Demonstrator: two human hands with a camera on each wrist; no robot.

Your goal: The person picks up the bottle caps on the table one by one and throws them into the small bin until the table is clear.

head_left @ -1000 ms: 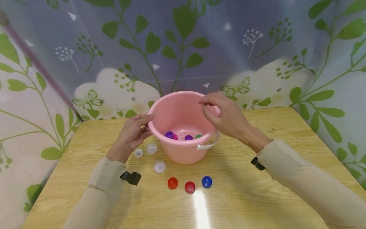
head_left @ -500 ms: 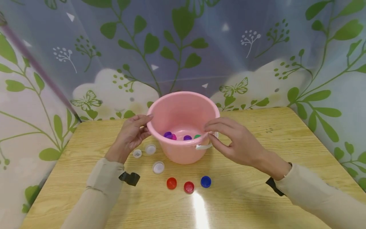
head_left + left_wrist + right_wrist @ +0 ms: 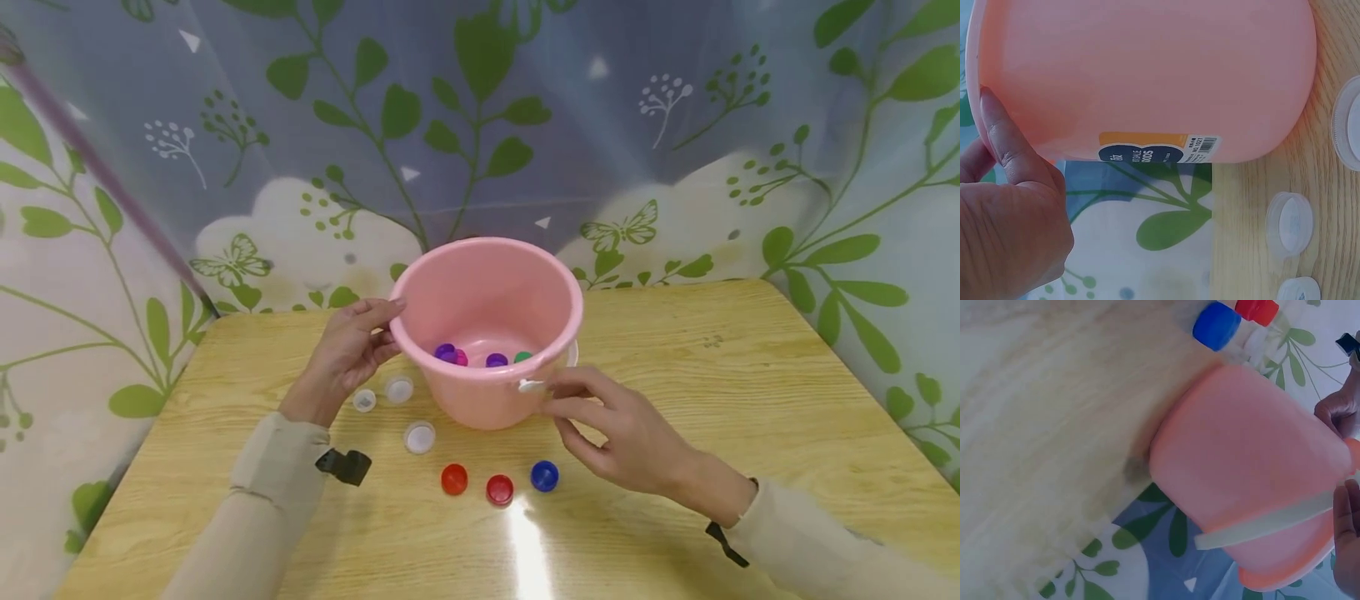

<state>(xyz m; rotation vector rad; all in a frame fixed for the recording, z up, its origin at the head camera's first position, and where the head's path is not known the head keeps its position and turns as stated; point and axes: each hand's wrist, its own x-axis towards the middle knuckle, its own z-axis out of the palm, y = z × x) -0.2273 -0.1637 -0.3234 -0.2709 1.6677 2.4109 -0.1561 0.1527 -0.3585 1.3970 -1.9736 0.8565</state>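
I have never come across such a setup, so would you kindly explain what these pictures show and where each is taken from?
There is no robot here, just a person using two bare hands. The wide picture comes from a camera on the head, looking forward and down; the others come from cameras on the left and right wrists. On the wooden table stands a pink bucket, with purple caps, a pink cap and a green cap visible inside. Near it lie three whitish caps, two red caps and a blue cap. The left hand grips the bucket's rim. The right hand is at the white handle; whether it grips it is unclear.
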